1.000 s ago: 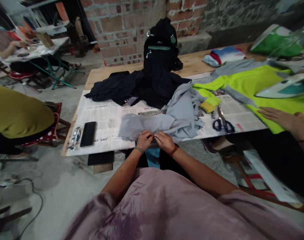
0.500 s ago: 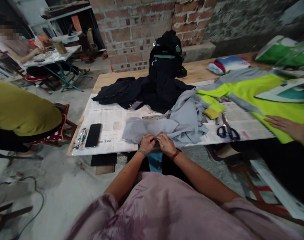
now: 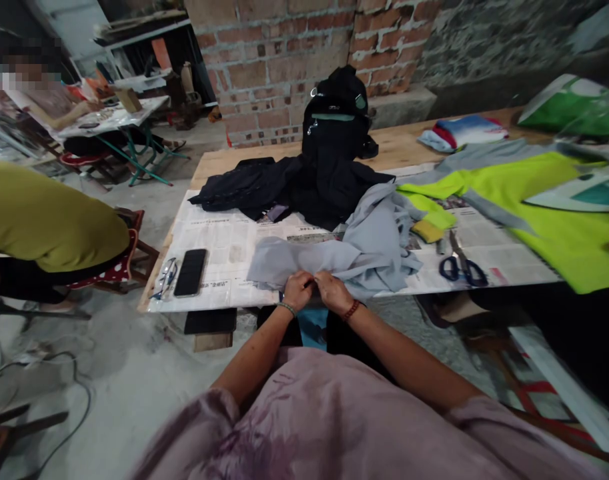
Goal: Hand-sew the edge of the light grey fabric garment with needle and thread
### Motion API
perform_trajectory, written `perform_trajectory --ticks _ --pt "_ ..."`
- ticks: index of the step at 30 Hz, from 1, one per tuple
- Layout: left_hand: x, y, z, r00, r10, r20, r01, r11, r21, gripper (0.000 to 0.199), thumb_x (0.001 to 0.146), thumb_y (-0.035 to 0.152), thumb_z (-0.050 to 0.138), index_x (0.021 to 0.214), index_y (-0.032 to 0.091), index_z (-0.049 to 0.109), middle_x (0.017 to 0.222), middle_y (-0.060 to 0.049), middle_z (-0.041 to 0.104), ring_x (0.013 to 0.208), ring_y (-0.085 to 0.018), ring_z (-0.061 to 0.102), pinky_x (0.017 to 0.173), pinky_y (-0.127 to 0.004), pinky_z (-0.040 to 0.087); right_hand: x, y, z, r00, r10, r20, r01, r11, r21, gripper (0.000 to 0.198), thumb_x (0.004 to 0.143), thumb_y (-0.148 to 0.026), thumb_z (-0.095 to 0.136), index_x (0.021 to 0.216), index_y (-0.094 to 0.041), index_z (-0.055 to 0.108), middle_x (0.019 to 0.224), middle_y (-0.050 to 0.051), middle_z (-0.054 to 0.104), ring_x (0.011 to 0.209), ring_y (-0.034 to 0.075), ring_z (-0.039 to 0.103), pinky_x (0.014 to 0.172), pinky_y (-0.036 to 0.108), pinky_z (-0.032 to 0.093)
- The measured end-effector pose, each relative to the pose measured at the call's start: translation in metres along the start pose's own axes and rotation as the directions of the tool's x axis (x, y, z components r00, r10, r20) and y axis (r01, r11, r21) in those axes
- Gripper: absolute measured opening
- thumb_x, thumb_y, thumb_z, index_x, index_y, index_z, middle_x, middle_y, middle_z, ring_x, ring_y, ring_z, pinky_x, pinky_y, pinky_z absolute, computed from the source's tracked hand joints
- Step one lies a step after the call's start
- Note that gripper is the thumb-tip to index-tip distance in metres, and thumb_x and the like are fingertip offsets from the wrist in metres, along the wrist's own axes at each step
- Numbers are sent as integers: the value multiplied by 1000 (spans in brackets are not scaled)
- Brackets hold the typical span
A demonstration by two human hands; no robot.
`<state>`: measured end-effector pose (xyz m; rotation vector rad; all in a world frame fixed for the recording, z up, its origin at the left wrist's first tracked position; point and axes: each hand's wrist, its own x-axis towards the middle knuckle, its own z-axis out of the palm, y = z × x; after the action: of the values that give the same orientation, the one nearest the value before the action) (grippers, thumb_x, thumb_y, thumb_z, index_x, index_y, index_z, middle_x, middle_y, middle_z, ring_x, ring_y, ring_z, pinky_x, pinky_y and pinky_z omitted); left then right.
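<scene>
I take this for a small garment workshop: I see a bare brick wall (image 3: 279,63), a rough concrete floor (image 3: 114,373), and a newspaper-covered table (image 3: 399,141) bearing grey cloth (image 3: 379,233), a lime garment (image 3: 509,180), scissors (image 3: 463,259) and an iron (image 3: 579,191). Farther back, I make out a co-worker (image 3: 47,103) seated at another worktable (image 3: 149,110) scattered with small items.

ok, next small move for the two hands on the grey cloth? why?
Probably ease the left hand and right hand slightly apart, drawing the edge of the grey cloth straighter: both hands sit close together and seem to pinch its near edge, while the cloth lies rumpled, bunched most toward the right.
</scene>
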<state>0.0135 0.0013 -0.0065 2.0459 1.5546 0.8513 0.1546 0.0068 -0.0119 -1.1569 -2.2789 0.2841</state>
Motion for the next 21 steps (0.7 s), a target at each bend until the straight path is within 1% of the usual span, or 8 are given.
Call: perform_trajectory --ticks 7,12,14,16,18,20,21 --pt "0 2 -3 999 26 31 -26 999 23 11 79 17 53 75 17 63 83 -4 64 82 -17 57 77 -30 40 -2 -5 -4 996 -92 -14 91 995 -33 25 84 -10 33 91 -14 56 80 10 60 76 18 57 71 30 48" --pt "1 -2 1 999 37 38 -38 999 19 10 76 15 54 79 18 64 85 -4 65 82 -17 58 77 -31 41 1 -9 -9 998 -66 22 66 998 -7 22 84 -10 34 87 -15 56 78 9 59 74 17 56 69 29 47" --pt "1 -6 4 998 49 39 -50 998 35 7 73 16 56 73 17 63 81 -5 64 80 -18 58 76 -31 42 7 -14 -14 998 -52 38 51 999 17 20 84 -11 36 88 -15 56 80 9 59 77 17 57 71 29 48" --pt "3 -11 8 998 55 40 -57 997 54 6 69 15 57 65 17 61 74 -4 63 75 -18 58 73 -32 42 15 -22 -23 998 -37 41 34 997 74 20 85 -13 36 91 -15 55 86 10 60 82 18 57 74 29 48" --pt "4 -15 11 998 58 39 -60 996 60 7 66 14 57 60 17 58 69 -4 61 71 -18 57 70 -32 43 24 -31 -32 1000 -5 20 1 985 174 20 86 -17 35 95 -17 53 94 11 60 88 18 57 78 29 47" --pt "4 -17 12 998 58 20 -59 997 47 8 66 13 56 60 17 57 65 -3 60 68 -17 56 69 -31 43 29 -41 -40 998 65 9 -64 943 327 18 88 -21 35 96 -18 50 93 9 60 85 17 59 79 30 48" --pt "3 -17 13 999 54 1 -54 998 38 8 66 14 55 60 17 56 64 -3 59 67 -17 56 68 -31 44 30 -46 -42 993 119 23 -117 897 425 16 88 -24 35 96 -19 48 88 7 61 79 16 61 77 30 48"
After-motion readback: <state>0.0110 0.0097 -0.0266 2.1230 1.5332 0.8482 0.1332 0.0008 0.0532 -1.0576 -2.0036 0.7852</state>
